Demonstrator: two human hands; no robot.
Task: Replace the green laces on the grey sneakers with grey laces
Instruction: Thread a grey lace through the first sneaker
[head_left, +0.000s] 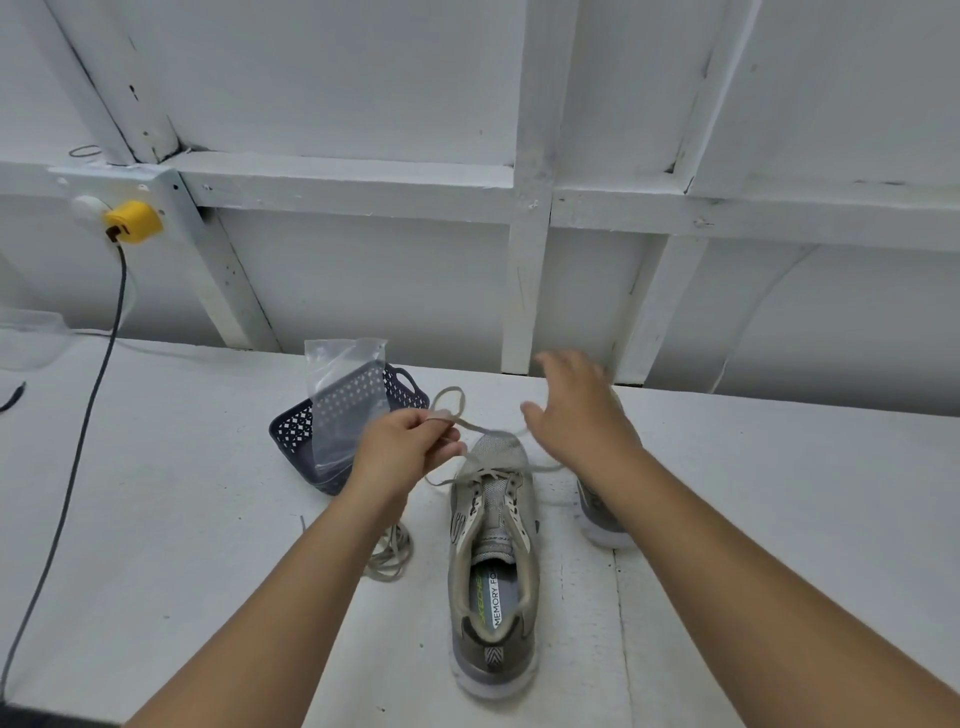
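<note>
the left hand pinches a pale lace threaded through the lowest eyelets of the grey sneaker on the white table. the right hand hovers spread over the toe (slightly blurred), holding nothing.

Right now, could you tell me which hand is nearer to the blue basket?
Left. The left hand hovers at the blue basket's right edge; the right hand is beyond the sneaker.
</note>
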